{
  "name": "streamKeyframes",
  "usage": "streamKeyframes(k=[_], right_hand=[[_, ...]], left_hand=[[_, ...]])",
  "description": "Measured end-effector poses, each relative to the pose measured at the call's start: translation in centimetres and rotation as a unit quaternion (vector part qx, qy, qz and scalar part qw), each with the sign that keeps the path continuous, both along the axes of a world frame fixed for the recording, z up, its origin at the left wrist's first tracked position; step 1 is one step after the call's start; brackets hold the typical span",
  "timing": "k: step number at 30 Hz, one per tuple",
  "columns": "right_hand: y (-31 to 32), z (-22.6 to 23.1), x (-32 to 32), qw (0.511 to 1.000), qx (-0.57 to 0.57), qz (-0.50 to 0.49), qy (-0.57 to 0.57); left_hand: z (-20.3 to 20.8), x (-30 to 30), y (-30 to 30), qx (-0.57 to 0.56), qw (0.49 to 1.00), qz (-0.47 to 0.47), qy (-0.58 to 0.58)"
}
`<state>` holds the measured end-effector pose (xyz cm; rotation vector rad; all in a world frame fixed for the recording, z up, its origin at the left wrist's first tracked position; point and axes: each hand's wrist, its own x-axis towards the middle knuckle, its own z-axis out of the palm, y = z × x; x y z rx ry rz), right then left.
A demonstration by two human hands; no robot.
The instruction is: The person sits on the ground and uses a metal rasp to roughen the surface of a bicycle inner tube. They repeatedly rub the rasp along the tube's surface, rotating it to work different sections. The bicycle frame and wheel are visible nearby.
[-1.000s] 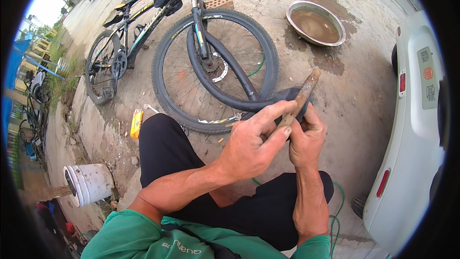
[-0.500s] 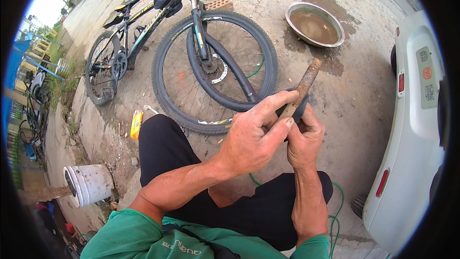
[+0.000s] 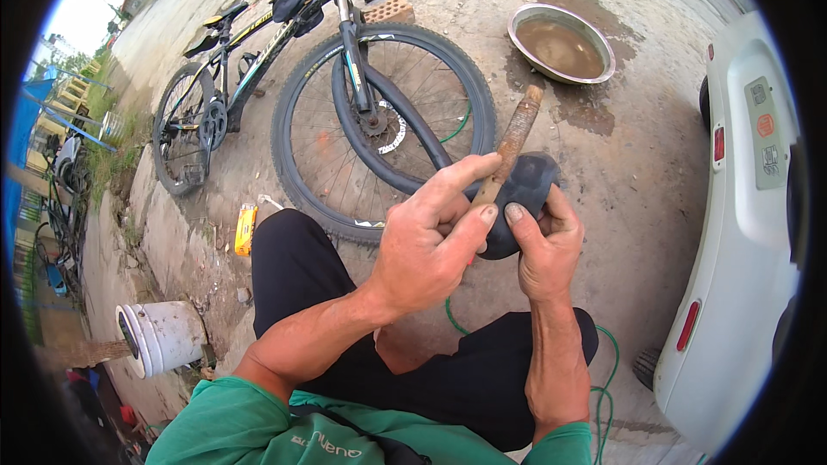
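My left hand (image 3: 428,239) is closed round the pale lower end of a short rod-like stick (image 3: 519,127). The stick's upper part is brown and rough, as if wrapped or ridged, and it tilts up and away. In my right hand (image 3: 552,248) a section of black inner tube (image 3: 527,181) is gripped, thumb on top and fingers behind. The stick lies against or just beside this section; contact cannot be made out. The rest of the tube loops across the spokes of the bicycle's front wheel (image 3: 284,133), which lies before my knees.
The bicycle (image 3: 258,60) rests at the far left, near a perforated brick (image 3: 392,10). A metal basin (image 3: 562,43) of murky water stands at the far right. A white vehicle (image 3: 732,232) borders the right. A white bucket (image 3: 168,334), yellow box (image 3: 245,230) and green hose (image 3: 610,366) lie around me.
My left hand and the stick have moved slightly left and nearer me. The tube section in my right hand has turned, showing more of its surface, with the thumb now on it.
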<state>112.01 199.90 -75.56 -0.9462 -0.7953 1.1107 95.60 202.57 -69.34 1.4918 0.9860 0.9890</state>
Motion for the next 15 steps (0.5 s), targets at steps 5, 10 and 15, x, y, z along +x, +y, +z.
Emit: streamKeyframes(k=[5, 10, 15], right_hand=[[0.5, -0.8, 0.6, 1.0, -0.019, 0.01, 0.017], [0.4, -0.1, 0.4, 1.0, -0.011, -0.004, -0.003], [0.1, 0.1, -0.5, 0.999, -0.007, -0.007, -0.04]], left_hand=[[-1.4, -2.3, -2.6, 0.039, 0.998, -0.027, 0.048], [-0.7, -2.0, -2.2, 0.025, 0.998, -0.037, 0.044], [-2.1, -0.2, -2.2, 0.109, 0.992, -0.041, 0.048]])
